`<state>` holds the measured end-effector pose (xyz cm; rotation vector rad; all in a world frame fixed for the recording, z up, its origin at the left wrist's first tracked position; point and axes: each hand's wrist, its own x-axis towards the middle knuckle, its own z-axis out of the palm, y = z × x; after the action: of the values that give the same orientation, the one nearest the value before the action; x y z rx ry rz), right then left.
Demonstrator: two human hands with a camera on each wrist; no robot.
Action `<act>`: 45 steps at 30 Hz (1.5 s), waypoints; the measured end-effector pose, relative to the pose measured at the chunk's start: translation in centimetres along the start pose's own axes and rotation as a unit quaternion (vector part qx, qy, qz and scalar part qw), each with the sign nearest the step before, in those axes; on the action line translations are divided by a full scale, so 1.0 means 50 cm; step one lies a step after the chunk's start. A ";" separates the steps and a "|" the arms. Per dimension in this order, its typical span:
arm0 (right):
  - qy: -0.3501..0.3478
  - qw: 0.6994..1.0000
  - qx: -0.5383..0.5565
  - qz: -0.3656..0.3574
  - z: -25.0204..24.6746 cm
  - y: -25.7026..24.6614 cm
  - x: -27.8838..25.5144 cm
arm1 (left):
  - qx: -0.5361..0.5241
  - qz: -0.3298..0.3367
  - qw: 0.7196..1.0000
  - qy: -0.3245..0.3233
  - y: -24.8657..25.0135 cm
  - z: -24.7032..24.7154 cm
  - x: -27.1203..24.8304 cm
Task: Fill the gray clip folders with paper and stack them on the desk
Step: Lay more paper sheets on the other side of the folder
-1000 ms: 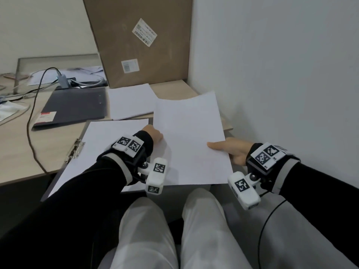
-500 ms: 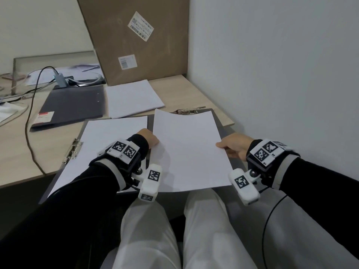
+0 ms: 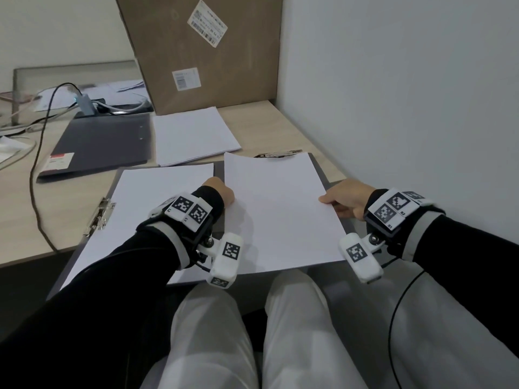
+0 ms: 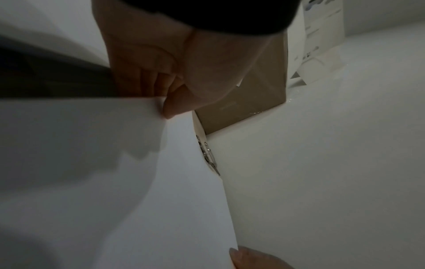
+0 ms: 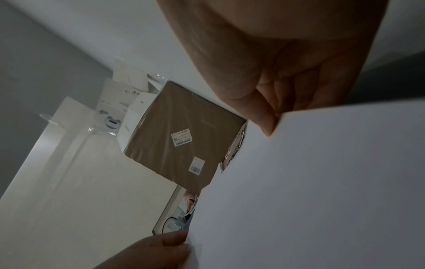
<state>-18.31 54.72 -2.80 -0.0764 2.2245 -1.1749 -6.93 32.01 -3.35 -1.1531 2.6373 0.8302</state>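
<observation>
The left hand (image 3: 220, 189) pinches the left edge of a white paper sheet (image 3: 278, 209), thumb on top and fingers curled beneath, as the left wrist view shows. The right hand (image 3: 346, 199) pinches the sheet's right edge the same way. The sheet sits over the right half of an open gray clip folder (image 3: 318, 171), which lies at the near edge of the surface (image 3: 28, 214) and overhangs the person's lap; the sheet's far edge reaches the metal clip (image 3: 278, 154) at the top of that half. On the folder's left half lies another white sheet (image 3: 157, 197), with a second metal clip (image 3: 99, 217) at its left edge. Farther back on the surface, a closed gray folder (image 3: 104, 144) lies flat, just beside a loose paper stack (image 3: 191, 136). A cardboard box (image 3: 205, 51) stands upright behind the stack, against the wall (image 3: 393, 94). A black cable (image 3: 42, 130) trails across the surface at left.
</observation>
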 end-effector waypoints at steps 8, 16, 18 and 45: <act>0.012 0.999 -0.045 -0.015 -0.007 -0.018 0.011 | 0.010 -0.003 1.000 -0.005 0.010 0.002 -0.007; 0.029 0.996 -0.084 -0.023 0.000 -0.027 0.019 | -0.024 0.005 1.000 0.004 0.017 -0.004 -0.017; 0.031 0.996 -0.083 -0.031 0.000 -0.028 0.022 | -0.055 0.007 0.998 0.000 0.020 -0.004 -0.022; 0.026 0.983 -0.007 -0.182 0.014 0.067 -0.091 | 0.256 0.244 0.933 -0.069 -0.019 0.084 -0.215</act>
<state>-13.49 57.72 -3.41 -0.4810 2.3289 -1.3619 0.85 40.57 -3.61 -0.3028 2.7974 0.2214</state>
